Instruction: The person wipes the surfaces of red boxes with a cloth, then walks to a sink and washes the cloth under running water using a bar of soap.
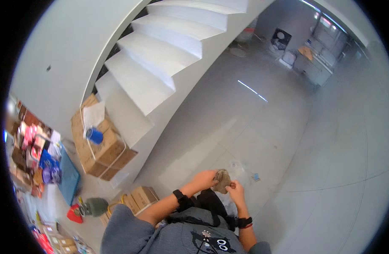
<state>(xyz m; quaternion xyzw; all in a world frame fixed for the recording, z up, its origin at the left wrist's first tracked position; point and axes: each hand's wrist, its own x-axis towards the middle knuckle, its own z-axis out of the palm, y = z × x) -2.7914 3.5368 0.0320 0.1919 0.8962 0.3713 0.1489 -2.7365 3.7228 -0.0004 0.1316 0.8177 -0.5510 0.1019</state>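
Between my two hands is a small brown, fuzzy-looking piece, apparently of cloth (222,181), held in front of my lap. My left hand (204,181) pinches its upper left edge with the fingertips. On the opposite side, my right hand (237,192) grips its right edge between thumb and fingers. Just beyond it, a clear plastic bag (239,170) appears to lie on the grey floor. Beside the bag is a small blue piece (256,177). Whitish plastic (228,203) shows between my forearms, partly hidden by my right arm.
White stairs (153,60) curve up ahead. A strapped cardboard box (99,143) with a blue cup (94,136) sits at their foot. Smaller cartons (143,197) and a green gas cylinder (97,207) stand at my left, near piled colourful packages (38,152). A cabinet (313,68) is far right.
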